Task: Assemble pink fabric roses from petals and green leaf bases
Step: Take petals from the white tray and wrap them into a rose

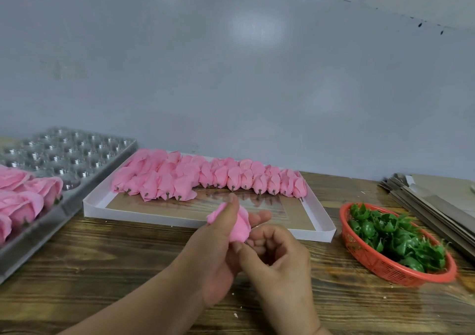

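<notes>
Two hands (246, 247), tray (195, 221), basket (385, 270)

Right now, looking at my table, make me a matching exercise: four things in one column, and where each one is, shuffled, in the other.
Things:
1. pink bud
2. green leaves
3. rose rows
4. finished roses

Places:
A. in the red basket
B. in the white box
C. between both hands
D. on the plastic tray, far left

Pairs: 1-C, 2-A, 3-B, 4-D

I was looking at a small craft workshop. Beyond my hands lay batches of pink buds (205, 178) and a moulded tray (77, 152).
</notes>
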The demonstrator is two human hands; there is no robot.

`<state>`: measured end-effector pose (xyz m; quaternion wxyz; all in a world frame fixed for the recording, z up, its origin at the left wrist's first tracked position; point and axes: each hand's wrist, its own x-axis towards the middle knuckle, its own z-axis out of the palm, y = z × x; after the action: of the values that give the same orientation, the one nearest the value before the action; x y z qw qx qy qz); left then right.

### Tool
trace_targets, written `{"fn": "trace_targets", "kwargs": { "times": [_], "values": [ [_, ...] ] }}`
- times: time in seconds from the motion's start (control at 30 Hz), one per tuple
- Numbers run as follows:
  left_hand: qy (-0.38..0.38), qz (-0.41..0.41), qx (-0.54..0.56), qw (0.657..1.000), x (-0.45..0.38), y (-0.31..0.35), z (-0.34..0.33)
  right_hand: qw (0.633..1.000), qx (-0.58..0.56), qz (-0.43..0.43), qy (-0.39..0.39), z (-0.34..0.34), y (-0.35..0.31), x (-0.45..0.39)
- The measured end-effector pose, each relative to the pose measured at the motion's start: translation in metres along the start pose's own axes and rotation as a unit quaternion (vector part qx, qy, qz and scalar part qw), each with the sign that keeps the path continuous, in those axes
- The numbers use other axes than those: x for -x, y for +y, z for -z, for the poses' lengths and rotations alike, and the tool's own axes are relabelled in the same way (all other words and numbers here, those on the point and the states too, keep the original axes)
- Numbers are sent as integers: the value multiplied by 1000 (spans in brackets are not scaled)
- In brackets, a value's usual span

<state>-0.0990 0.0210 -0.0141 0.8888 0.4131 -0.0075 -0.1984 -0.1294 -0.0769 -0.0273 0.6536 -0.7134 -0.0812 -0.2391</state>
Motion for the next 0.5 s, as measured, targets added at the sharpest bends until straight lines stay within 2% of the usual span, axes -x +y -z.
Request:
{"fn": "trace_targets", "kwargs": {
  "times": [0.17, 0.33, 0.5],
  "values": [
    [26, 17, 16, 999, -3, 2, -2, 1000, -8, -6, -7, -1, -1, 0],
    [12, 18, 53, 998, -2, 2, -1, 1000, -24, -13, -9, -1, 1, -2],
    [-1, 1, 69, 998, -2, -2, -4, 994, 64, 84, -24, -3, -2, 2]
  ]
}}
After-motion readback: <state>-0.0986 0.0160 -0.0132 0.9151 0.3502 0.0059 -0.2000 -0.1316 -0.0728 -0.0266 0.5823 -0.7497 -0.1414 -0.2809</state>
